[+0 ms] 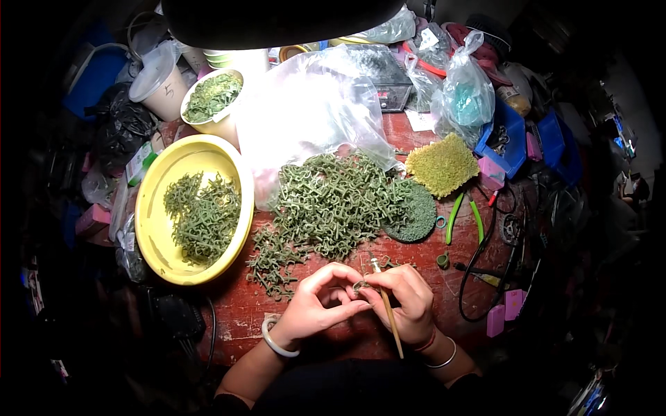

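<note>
My left hand (pixel 322 299) and my right hand (pixel 408 297) meet at the near edge of the red table, fingertips pinched together. Between them sits a small dark green piece (pixel 360 286), partly covered by the fingers. A slim tool with a wooden handle (pixel 395 331) and a pale metal-looking end is also held in my right hand; its exact kind is unclear. Just beyond my hands spreads a large heap of small, twisted green pieces (pixel 326 208). A smaller cluster of them (pixel 276 260) lies nearer my left hand.
A yellow basin (pixel 146 229) with more green pieces stands left, a filled tub (pixel 225 130) behind it. Beyond the heap lie a clear plastic bag (pixel 312 104) and a digital scale (pixel 392 97). Rightward are a yellow-green spongy pad (pixel 442 165), green-handled pliers (pixel 454 218) and blue bins (pixel 512 142).
</note>
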